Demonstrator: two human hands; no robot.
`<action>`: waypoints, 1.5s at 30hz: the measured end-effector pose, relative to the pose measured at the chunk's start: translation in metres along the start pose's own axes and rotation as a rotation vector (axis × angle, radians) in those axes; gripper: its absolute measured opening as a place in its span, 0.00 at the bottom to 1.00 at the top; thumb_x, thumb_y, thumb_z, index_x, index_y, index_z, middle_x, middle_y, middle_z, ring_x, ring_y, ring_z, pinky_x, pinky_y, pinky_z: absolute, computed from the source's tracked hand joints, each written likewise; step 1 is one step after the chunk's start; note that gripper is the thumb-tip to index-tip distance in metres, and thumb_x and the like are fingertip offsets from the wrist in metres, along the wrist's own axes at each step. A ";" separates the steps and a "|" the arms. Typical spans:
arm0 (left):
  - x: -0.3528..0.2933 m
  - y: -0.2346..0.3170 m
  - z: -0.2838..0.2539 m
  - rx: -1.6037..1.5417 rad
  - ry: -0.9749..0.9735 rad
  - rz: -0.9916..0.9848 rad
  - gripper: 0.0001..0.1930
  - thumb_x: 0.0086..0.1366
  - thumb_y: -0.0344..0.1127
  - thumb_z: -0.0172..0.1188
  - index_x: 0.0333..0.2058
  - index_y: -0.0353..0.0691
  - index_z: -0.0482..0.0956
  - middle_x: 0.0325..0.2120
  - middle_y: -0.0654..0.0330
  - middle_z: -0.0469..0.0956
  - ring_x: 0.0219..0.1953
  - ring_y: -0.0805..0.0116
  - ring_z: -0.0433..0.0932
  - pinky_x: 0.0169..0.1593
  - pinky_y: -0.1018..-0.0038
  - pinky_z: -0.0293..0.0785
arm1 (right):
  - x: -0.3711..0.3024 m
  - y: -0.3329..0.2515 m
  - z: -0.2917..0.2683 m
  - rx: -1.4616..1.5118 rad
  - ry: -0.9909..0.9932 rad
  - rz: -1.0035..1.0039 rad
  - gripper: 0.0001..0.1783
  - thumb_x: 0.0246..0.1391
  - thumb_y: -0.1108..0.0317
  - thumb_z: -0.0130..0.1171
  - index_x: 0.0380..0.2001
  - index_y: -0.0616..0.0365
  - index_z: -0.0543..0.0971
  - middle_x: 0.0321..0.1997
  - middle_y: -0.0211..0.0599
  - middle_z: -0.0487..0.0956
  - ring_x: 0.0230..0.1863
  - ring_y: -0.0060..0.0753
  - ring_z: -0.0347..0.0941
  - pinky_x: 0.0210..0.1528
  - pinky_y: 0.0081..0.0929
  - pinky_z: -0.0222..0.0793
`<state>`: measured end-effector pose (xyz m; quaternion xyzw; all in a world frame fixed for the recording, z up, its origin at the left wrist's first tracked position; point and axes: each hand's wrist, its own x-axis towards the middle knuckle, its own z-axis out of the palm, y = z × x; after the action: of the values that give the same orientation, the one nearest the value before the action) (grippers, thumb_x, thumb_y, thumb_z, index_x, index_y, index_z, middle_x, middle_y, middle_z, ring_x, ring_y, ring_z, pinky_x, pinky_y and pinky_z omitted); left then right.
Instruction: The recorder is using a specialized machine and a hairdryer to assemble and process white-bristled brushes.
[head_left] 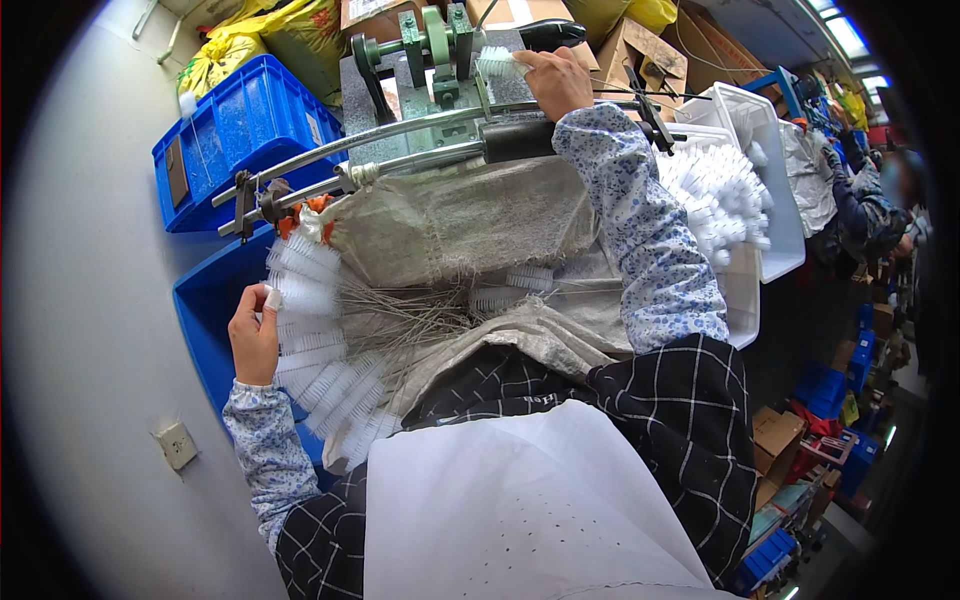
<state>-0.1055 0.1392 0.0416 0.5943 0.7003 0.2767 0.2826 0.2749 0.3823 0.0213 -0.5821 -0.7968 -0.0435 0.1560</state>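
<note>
On the left, my left hand [256, 338] is closed with thumb and fingers together at the outer end of a white bristle brush [305, 292]. Its thumb tip has a white covering. That brush lies among several others [340, 395], their thin wire stems pointing inward over a cloth. My right hand [557, 80] is up at a green and grey metal machine [436, 60], its fingers closed at the end of another white bristle brush [496, 62]. Its curled fingers are partly hidden from above.
Two metal rails [400, 140] cross in front of the machine. A blue crate [235, 140] stands at the left, and a blue bin [205, 300] below it. White bins [775, 190] at the right hold a heap of brushes [715, 195]. Another person [870, 205] sits far right.
</note>
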 end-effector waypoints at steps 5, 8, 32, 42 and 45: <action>-0.004 -0.009 -0.020 -0.039 0.312 0.130 0.05 0.59 0.29 0.45 0.33 0.36 0.68 0.28 0.61 0.70 0.29 0.75 0.67 0.34 0.81 0.64 | 0.001 -0.001 -0.002 -0.046 -0.022 -0.017 0.13 0.47 0.63 0.49 0.39 0.44 0.74 0.30 0.26 0.76 0.33 0.28 0.64 0.39 0.27 0.56; -0.011 -0.002 -0.034 -0.247 0.392 0.266 0.07 0.59 0.28 0.42 0.37 0.36 0.66 0.33 0.59 0.70 0.36 0.72 0.68 0.43 0.78 0.63 | 0.001 0.002 0.000 0.004 -0.067 0.019 0.14 0.48 0.65 0.48 0.40 0.42 0.73 0.30 0.26 0.76 0.36 0.28 0.64 0.41 0.28 0.55; -0.001 0.031 -0.059 -0.365 0.639 0.443 0.10 0.60 0.32 0.43 0.39 0.35 0.63 0.36 0.54 0.69 0.39 0.69 0.68 0.45 0.74 0.64 | -0.006 0.008 0.007 0.158 -0.034 0.173 0.18 0.42 0.64 0.52 0.40 0.53 0.72 0.41 0.33 0.72 0.45 0.37 0.66 0.46 0.36 0.61; -0.008 0.024 -0.064 -0.369 0.657 0.425 0.11 0.60 0.34 0.43 0.40 0.36 0.63 0.37 0.54 0.69 0.40 0.69 0.68 0.45 0.74 0.64 | 0.000 -0.053 0.013 0.128 -0.019 0.156 0.17 0.41 0.65 0.51 0.38 0.58 0.72 0.38 0.41 0.73 0.41 0.42 0.67 0.42 0.36 0.63; -0.004 0.027 -0.061 -0.382 0.643 0.429 0.11 0.60 0.35 0.43 0.40 0.36 0.63 0.37 0.54 0.68 0.40 0.68 0.68 0.46 0.74 0.64 | 0.004 -0.073 0.022 0.111 -0.035 0.153 0.16 0.42 0.66 0.51 0.37 0.56 0.71 0.36 0.37 0.72 0.41 0.41 0.67 0.40 0.40 0.63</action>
<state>-0.1304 0.1356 0.1034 0.5471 0.5494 0.6249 0.0910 0.2010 0.3688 0.0097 -0.6326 -0.7536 0.0230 0.1771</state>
